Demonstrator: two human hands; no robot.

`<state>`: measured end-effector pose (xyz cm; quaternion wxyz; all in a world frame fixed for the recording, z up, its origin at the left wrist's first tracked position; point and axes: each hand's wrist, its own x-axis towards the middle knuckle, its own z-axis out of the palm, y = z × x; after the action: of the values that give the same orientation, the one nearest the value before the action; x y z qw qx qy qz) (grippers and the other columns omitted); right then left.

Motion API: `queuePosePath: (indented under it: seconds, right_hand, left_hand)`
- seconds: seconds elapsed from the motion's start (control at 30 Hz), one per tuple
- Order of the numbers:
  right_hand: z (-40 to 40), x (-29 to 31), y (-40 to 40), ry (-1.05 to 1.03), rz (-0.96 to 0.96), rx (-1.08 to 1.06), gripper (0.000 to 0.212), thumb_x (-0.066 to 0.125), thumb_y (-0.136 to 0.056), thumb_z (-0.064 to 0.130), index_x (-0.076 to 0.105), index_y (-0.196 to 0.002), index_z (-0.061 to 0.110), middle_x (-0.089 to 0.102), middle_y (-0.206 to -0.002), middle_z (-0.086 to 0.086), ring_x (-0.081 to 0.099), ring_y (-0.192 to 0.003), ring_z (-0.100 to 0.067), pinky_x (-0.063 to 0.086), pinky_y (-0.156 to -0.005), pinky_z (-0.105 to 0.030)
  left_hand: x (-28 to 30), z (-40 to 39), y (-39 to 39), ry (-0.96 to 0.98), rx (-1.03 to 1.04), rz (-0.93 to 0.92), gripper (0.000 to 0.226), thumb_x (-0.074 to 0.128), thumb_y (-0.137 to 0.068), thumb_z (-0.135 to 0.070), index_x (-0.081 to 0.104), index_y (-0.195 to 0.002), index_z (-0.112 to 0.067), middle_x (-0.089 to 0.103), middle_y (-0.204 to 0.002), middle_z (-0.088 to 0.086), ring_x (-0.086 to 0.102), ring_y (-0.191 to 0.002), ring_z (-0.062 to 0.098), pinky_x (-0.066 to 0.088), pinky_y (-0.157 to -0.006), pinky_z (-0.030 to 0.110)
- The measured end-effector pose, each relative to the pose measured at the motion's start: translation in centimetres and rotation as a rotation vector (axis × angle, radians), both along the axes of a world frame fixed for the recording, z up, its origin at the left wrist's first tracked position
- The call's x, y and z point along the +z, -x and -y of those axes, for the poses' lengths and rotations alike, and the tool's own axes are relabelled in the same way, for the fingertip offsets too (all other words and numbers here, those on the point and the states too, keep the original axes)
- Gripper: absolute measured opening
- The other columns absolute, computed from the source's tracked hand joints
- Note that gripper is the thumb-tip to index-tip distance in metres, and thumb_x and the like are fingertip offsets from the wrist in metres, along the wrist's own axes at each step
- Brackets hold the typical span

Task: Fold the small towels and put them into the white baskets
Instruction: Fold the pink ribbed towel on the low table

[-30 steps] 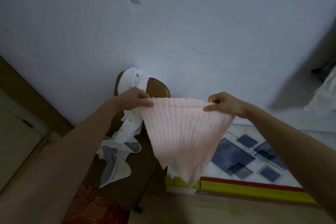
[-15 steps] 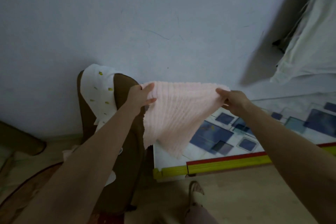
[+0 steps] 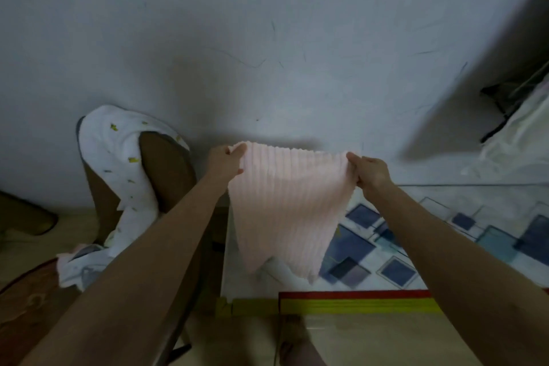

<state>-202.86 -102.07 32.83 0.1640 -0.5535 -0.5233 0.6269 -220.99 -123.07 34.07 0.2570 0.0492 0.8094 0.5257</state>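
Pink ribbed towel (image 3: 285,208) held in the air by its two top corners; left hand (image 3: 225,162) pinches the left corner, fingers curled over the edge; right hand (image 3: 370,171) pinches the right corner the same way; top edge stretched roughly level between them; lower part hangs free, tapering to uneven points, apparently clear of the surface below, though contact there is hard to judge.

Position: towel hangs in front of the wall (image 3: 267,38), over the near-left part of the table (image 3: 445,246), which has a blue-square pattern and a yellow-and-red front edge; chair (image 3: 166,169) to the left, just beside the table; white cloth (image 3: 118,163) with small yellow marks draped over the chair back and down onto the seat; whether this is another towel for the task, cannot tell; pale fabric (image 3: 520,134) hangs at far right.

Progress, judged: early; towel is spread open, no crease or fold visible; no white basket in view; no folded towel in view. Left to do: fold this one, locate the basket, place it, then any remaining cloths.
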Motion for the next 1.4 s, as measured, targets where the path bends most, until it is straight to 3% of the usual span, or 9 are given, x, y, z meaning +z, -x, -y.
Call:
queuePosePath:
  seconds: [0.1,0.23,0.33,0.47,0.57,0.67,0.83,0.97,1.4]
  right_hand:
    - [-2.4,0.7,1.7,-0.034,-0.009,0.014,0.031,0.063,-0.092,0.020,0.045,-0.068,0.016,0.046,-0.068,-0.001,0.045,-0.062,-0.013,0.040,-0.055,-0.024]
    - [-4.2,2.3,3.3,-0.082,-0.039,0.027,0.032,0.061,-0.093,0.023,0.045,-0.066,0.019,0.045,-0.069,0.001,0.046,-0.067,-0.015,0.043,-0.065,-0.027]
    - [-4.5,3.3,3.4,-0.117,-0.054,0.040,0.026,0.059,-0.094,0.024,0.049,-0.070,0.019,0.049,-0.075,0.002,0.050,-0.085,-0.020,0.047,-0.083,-0.033]
    - [-3.1,4.5,2.2,-0.184,-0.053,0.036,0.031,0.058,-0.093,0.020,0.062,-0.107,-0.007,0.063,-0.115,-0.020,0.060,-0.107,-0.029,0.046,-0.102,-0.045]
    - [-1.1,4.6,0.5,-0.211,-0.045,0.048,0.031,0.058,-0.092,0.015,0.061,-0.110,-0.010,0.061,-0.120,-0.025,0.059,-0.113,-0.033,0.046,-0.102,-0.048]
    - [0.8,2.8,-1.4,-0.219,-0.010,0.064,0.028,0.056,-0.090,0.011,0.061,-0.107,-0.012,0.063,-0.114,-0.027,0.061,-0.100,-0.026,0.047,-0.099,-0.046]
    - [5.4,-4.4,-5.0,-0.178,0.101,0.070,0.027,0.054,-0.090,0.006,0.061,-0.105,-0.016,0.065,-0.102,-0.026,0.054,-0.086,-0.024,0.049,-0.086,-0.047]
    - [9.4,-11.6,-8.7,-0.131,0.266,0.118,0.031,0.053,-0.091,0.008,0.060,-0.108,-0.018,0.065,-0.108,-0.030,0.062,-0.100,-0.035,0.049,-0.088,-0.046]
    - [13.8,-20.7,-15.3,-0.065,0.439,0.137,0.030,0.050,-0.097,0.019,0.066,-0.112,-0.001,0.064,-0.114,-0.020,0.058,-0.100,-0.028,0.045,-0.081,-0.035]
  left_hand:
    - [0.0,-2.4,1.0,-0.014,0.019,0.007,0.029,0.055,-0.097,-0.030,0.056,-0.115,-0.006,0.053,-0.092,-0.003,0.055,-0.087,0.012,0.050,-0.067,0.019]
    - [1.1,-3.9,1.9,0.005,0.035,-0.032,0.046,0.054,-0.097,-0.034,0.050,-0.131,-0.004,0.049,-0.113,0.000,0.052,-0.097,0.016,0.053,-0.085,0.029]
    - [1.9,-4.1,2.3,-0.004,0.011,-0.061,0.048,0.053,-0.097,-0.035,0.049,-0.132,-0.002,0.049,-0.113,0.002,0.051,-0.098,0.016,0.050,-0.077,0.024]
    - [2.5,-3.1,2.3,-0.045,0.006,-0.048,0.037,0.056,-0.096,-0.035,0.057,-0.116,-0.004,0.050,-0.109,0.004,0.051,-0.097,0.016,0.050,-0.069,0.024]
    - [2.3,-1.5,1.3,-0.066,-0.003,-0.024,0.044,0.057,-0.095,-0.036,0.054,-0.123,-0.004,0.050,-0.110,0.002,0.051,-0.094,0.016,0.052,-0.076,0.028]
    - [0.6,0.7,-0.4,-0.005,-0.042,-0.009,0.048,0.055,-0.095,-0.040,0.050,-0.130,-0.008,0.051,-0.110,0.000,0.054,-0.088,0.014,0.051,-0.083,0.030]
    - [-5.2,4.0,-4.7,0.036,-0.075,-0.009,0.037,0.055,-0.097,-0.024,0.060,-0.121,0.004,0.058,-0.103,0.008,0.055,-0.093,0.020,0.049,-0.066,0.025]
    - [-12.3,6.9,-8.3,0.191,-0.088,0.139,0.041,0.056,-0.095,-0.025,0.059,-0.124,0.005,0.062,-0.119,0.020,0.060,-0.108,0.030,0.051,-0.091,0.040]
    - [-22.3,12.5,-14.4,0.386,-0.121,0.329,0.039,0.061,-0.093,-0.027,0.060,-0.118,0.004,0.058,-0.121,0.019,0.057,-0.111,0.034,0.052,-0.093,0.045]
